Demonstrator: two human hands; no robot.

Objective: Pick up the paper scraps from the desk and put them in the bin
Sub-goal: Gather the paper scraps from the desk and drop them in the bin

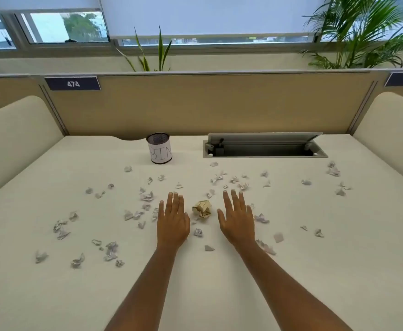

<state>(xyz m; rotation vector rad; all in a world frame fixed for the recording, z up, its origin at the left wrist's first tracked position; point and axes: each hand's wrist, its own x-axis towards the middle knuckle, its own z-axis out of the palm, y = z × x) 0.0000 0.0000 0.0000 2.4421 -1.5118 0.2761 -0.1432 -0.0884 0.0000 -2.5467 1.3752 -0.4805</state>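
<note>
Flat, released fingers, nothing gathered yet.
Left hand [173, 219] and right hand [237, 219] flank the tan wad [202, 208]; careless sweeping could scatter paper scraps [147, 196] off the counter [219, 290] or topple the small bin [159, 148].

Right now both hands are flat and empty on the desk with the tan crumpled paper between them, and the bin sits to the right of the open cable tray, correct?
Not quite. The head view shows the bin left of the open cable tray. The rest holds: left hand and right hand flat, empty, with the tan crumpled paper between them.
</note>
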